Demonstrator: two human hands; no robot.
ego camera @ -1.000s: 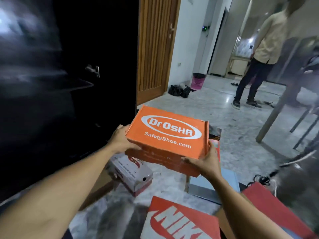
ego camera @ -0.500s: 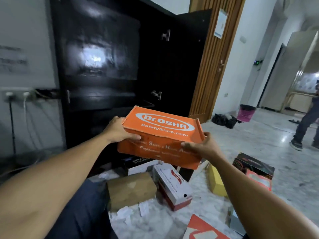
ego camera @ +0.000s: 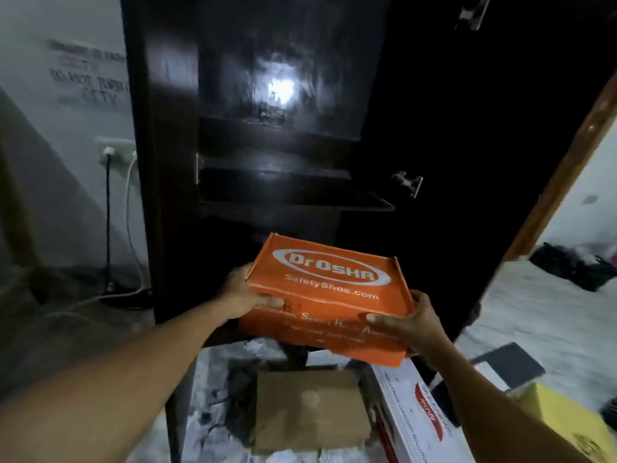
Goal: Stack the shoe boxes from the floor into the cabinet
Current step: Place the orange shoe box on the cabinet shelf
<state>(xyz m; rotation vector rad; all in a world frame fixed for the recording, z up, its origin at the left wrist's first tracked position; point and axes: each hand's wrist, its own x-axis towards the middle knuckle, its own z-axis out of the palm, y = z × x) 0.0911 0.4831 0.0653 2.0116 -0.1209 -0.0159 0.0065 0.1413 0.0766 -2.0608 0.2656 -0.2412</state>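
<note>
Floor first: brown box (ego camera: 310, 409) and white box (ego camera: 417, 426) lie right under the load, with a yellow box (ego camera: 567, 422) to the right. That's a trip risk if stepping in blind.

Left grip (ego camera: 245, 295) and right grip (ego camera: 412, 324) each clamp a near corner of the orange shoe box (ego camera: 329, 285), thumbs on the front face. The box is airborne, tilted, just short of the cabinet (ego camera: 160, 195). Both holds are at the near edge, so the far end could sag or the lid pop.

The shelf lip (ego camera: 300, 203) sits above box level, so a misjudged lift would catch it. The interior is dark and clearance is hard to judge. The open door (ego camera: 484, 145) crowds the right side.
</note>
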